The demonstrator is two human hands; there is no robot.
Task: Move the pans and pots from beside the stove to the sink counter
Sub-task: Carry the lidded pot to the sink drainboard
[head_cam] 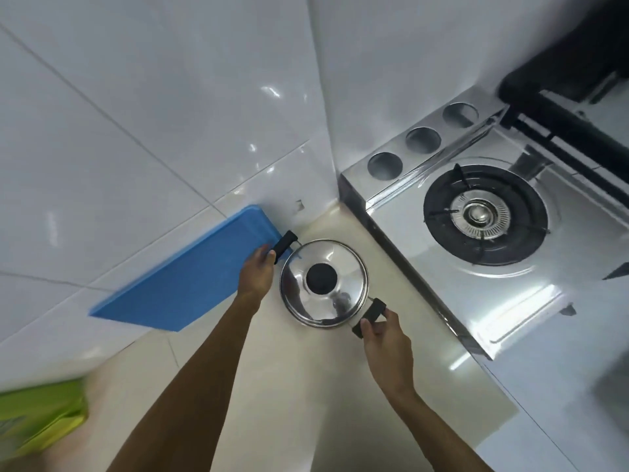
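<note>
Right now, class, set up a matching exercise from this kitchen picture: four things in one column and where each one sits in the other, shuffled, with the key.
Things
1. pot
2. blue cutting board
3. gas burner
4. green object

Places
A. leaning against the tiled wall
B. set in the steel stove top
C. at the lower left edge of the view
D. on the counter beside the stove, a hand at each side handle

Pairs: 1-D, 2-A, 3-B, 4-C

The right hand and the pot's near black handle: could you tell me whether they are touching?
Touching. In the head view, the right hand has its thumb and fingers closed around the black side handle of the lidded steel pot.
</note>
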